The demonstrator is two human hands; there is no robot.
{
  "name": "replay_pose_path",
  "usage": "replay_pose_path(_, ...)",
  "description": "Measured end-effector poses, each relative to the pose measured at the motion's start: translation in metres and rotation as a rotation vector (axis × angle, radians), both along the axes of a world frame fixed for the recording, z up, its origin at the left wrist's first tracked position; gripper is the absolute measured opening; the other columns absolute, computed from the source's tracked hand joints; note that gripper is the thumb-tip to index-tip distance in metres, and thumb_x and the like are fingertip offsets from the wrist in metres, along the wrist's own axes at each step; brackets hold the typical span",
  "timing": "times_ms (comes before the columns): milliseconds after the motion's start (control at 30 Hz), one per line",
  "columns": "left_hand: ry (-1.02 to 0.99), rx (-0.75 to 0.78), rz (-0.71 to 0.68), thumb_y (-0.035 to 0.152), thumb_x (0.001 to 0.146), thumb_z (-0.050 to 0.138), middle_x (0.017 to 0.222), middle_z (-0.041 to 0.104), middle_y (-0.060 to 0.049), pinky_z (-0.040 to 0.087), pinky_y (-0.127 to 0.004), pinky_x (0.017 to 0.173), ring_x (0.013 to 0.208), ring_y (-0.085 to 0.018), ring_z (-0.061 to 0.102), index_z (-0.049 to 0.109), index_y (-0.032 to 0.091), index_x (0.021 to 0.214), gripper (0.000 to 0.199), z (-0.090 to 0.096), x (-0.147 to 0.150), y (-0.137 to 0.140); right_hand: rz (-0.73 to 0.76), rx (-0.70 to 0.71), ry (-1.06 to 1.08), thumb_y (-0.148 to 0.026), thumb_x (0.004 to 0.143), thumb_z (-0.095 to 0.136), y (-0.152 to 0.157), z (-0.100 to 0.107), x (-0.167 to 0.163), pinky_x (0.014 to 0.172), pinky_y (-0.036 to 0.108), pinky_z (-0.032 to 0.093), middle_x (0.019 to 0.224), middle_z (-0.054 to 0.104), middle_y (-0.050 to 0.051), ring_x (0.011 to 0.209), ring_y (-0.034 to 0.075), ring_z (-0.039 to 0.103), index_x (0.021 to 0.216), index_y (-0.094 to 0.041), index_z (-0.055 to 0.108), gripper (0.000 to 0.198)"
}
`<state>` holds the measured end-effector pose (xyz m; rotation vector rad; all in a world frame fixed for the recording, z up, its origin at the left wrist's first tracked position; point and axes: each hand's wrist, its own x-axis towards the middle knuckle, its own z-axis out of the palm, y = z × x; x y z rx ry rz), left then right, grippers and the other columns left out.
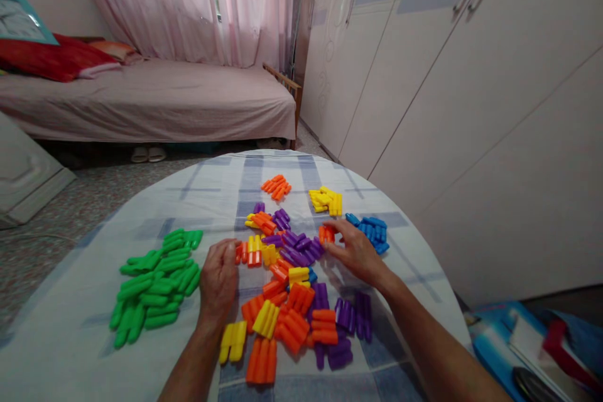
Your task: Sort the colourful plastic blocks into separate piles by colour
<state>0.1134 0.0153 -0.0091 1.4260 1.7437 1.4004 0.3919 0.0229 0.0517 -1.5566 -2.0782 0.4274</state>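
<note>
In my right hand [351,248], an orange plastic toy block [326,234] of joined round-ended bars is pinched between thumb and fingers, at the right of the mixed pile. My left hand [219,276] lies at the pile's left side, fingers curled together and their tips hidden, close beside orange blocks [241,253]. Whether it grips anything cannot be made out. Between and below the hands spread purple blocks [299,248], yellow blocks [266,319] and more orange blocks [292,330], some overlapping. A heap of green blocks [155,286] is left of my left hand.
Farther back on the round cloth-covered table [198,185] are separate groups of orange blocks [276,188] and yellow blocks [326,200]. Blue blocks [374,232] lie beyond my right wrist. A white wardrobe [471,138] stands right, a bed [188,94] behind.
</note>
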Motion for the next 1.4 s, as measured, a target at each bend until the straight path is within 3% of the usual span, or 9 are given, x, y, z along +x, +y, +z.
replay_pose_path(267,0.003,-0.006,0.005,0.047,0.085,0.038,0.099,0.062,-0.008,0.043,-0.036,0.094,0.1,-0.022,0.056,0.063,0.017,0.09,0.039,0.002,0.001,0.0,-0.009,0.066,-0.145,-0.024,0.082,0.057,0.107,-0.005,-0.055,0.095,0.032,0.041,0.118,0.06,0.011,0.108,0.02,0.056,0.119,-0.016,0.056,0.039)
replay_pose_path(467,-0.009,0.0,0.002,0.046,0.086,0.039,0.1,0.061,-0.008,0.042,-0.036,0.095,0.1,-0.022,0.056,0.063,0.017,0.09,0.038,0.0,0.0,0.0,-0.037,-0.01,-0.233,-0.022,0.082,0.056,0.141,-0.02,-0.08,0.091,0.031,0.042,0.119,0.059,0.013,0.106,0.021,0.056,0.119,-0.014,0.055,0.038)
replay_pose_path(700,-0.007,-0.002,0.003,0.044,0.085,0.039,0.099,0.062,-0.007,0.043,-0.035,0.094,0.1,-0.022,0.057,0.063,0.018,0.089,0.036,0.002,0.001,0.0,0.054,0.084,-0.141,-0.029,0.087,0.053,0.103,-0.011,-0.093,0.093,0.034,0.04,0.115,0.059,0.011,0.107,0.021,0.053,0.112,-0.017,0.058,0.028)
replay_pose_path(800,-0.001,-0.003,0.01,0.044,0.085,0.04,0.099,0.062,-0.006,0.042,-0.035,0.094,0.1,-0.022,0.057,0.063,0.019,0.089,0.035,0.0,0.0,0.0,0.173,0.027,-0.133,-0.047,0.085,0.055,0.082,-0.009,-0.109,0.085,0.034,0.044,0.107,0.062,0.009,0.097,0.021,0.057,0.109,-0.018,0.059,0.038)
replay_pose_path(900,0.007,-0.003,0.001,0.045,0.086,0.039,0.1,0.061,-0.007,0.042,-0.035,0.094,0.101,-0.022,0.056,0.063,0.019,0.091,0.036,-0.003,-0.001,0.001,0.153,0.05,-0.235,-0.056,0.078,0.059,0.071,-0.015,-0.123,0.08,0.038,0.045,0.104,0.06,0.012,0.094,0.026,0.058,0.104,-0.017,0.06,0.047)
replay_pose_path(1000,0.022,0.016,-0.008,0.045,0.086,0.04,0.1,0.061,-0.007,0.043,-0.036,0.093,0.1,-0.022,0.056,0.063,0.018,0.093,0.037,-0.005,-0.002,0.0,0.099,0.019,-0.251,-0.042,0.082,0.057,0.072,-0.019,-0.127,0.076,0.036,0.046,0.104,0.059,0.012,0.091,0.025,0.059,0.104,-0.017,0.06,0.034)
replay_pose_path(1133,0.005,0.062,0.019,0.045,0.083,0.048,0.106,0.06,-0.006,0.048,-0.033,0.086,0.095,-0.02,0.059,0.061,0.018,0.104,0.036,-0.004,0.0,-0.002,0.125,-0.024,-0.111,-0.028,0.083,0.055,0.071,-0.015,-0.122,0.078,0.031,0.045,0.104,0.059,0.008,0.091,0.02,0.058,0.106,-0.018,0.059,0.026)
replay_pose_path(1267,-0.017,0.143,0.032,0.044,0.084,0.05,0.122,0.056,-0.007,0.047,-0.034,0.09,0.106,-0.021,0.057,0.056,0.021,0.117,0.041,0.001,0.003,-0.006,0.312,0.066,0.052,-0.017,0.079,0.056,0.055,-0.001,-0.124,0.083,0.027,0.044,0.099,0.06,0.005,0.091,0.016,0.057,0.1,-0.017,0.061,0.021)
replay_pose_path(1400,-0.034,0.152,-0.034,0.047,0.086,0.046,0.122,0.059,-0.007,0.043,-0.034,0.096,0.112,-0.022,0.054,0.057,0.02,0.117,0.043,0.009,0.006,-0.01,0.511,0.122,0.163,-0.009,0.077,0.053,0.038,0.008,-0.133,0.083,0.024,0.043,0.091,0.061,0.002,0.088,0.013,0.056,0.092,-0.018,0.062,0.019)
